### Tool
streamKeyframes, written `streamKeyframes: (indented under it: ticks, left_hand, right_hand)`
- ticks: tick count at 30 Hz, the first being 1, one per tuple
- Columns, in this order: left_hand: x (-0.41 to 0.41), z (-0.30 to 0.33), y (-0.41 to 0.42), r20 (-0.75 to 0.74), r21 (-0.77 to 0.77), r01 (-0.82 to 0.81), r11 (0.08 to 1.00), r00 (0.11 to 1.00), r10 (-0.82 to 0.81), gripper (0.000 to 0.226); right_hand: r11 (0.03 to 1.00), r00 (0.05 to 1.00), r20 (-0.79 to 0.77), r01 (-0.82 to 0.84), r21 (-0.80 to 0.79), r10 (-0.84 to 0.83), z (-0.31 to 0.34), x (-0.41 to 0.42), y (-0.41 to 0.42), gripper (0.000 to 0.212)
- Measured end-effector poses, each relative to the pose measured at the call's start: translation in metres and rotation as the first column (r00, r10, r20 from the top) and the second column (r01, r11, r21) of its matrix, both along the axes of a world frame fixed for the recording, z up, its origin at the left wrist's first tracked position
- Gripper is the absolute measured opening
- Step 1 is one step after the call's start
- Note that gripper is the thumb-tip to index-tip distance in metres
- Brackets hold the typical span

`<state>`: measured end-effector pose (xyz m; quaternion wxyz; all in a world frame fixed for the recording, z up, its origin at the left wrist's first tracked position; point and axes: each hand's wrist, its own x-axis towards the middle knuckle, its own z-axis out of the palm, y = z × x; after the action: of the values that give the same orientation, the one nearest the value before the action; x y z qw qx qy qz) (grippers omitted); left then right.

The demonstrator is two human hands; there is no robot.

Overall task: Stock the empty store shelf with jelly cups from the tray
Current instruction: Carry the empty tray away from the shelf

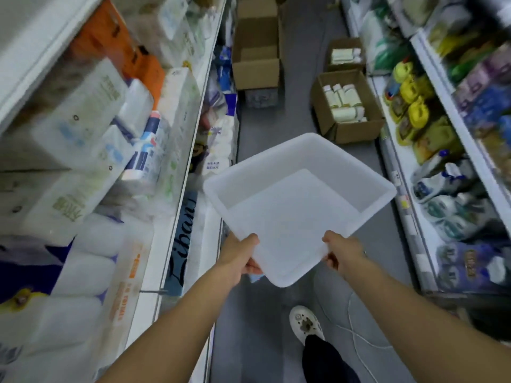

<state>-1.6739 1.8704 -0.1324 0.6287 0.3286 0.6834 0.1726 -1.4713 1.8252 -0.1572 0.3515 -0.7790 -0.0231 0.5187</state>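
Held out over the grey aisle floor (262, 327): a translucent white rectangular plastic tray (298, 205), nothing visible inside. Gripped at its near rim by both hands, left hand (237, 258) with thumb over the edge and fingers curled beneath, right hand (343, 252) clamped likewise. Just ahead on the floor, an open cardboard box of white bottles (345, 106); farther on, a stack of open brown cartons (257, 51). Left, shelves packed with tissue packs (83, 128). Right, shelves of yellow and dark packets (414, 114). Below, a white shoe (305, 324).
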Motion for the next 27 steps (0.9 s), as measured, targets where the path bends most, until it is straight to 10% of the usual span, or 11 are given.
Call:
streamKeyframes:
  ticks: [27]
  left_hand:
    - [0.035,0.105,-0.405,0.197,0.056,0.517,0.854,0.833,-0.517,0.019]
  right_hand:
    - [0.871,0.824,0.285,0.449,0.197,-0.489,0.127,0.009,-0.581,0.009]
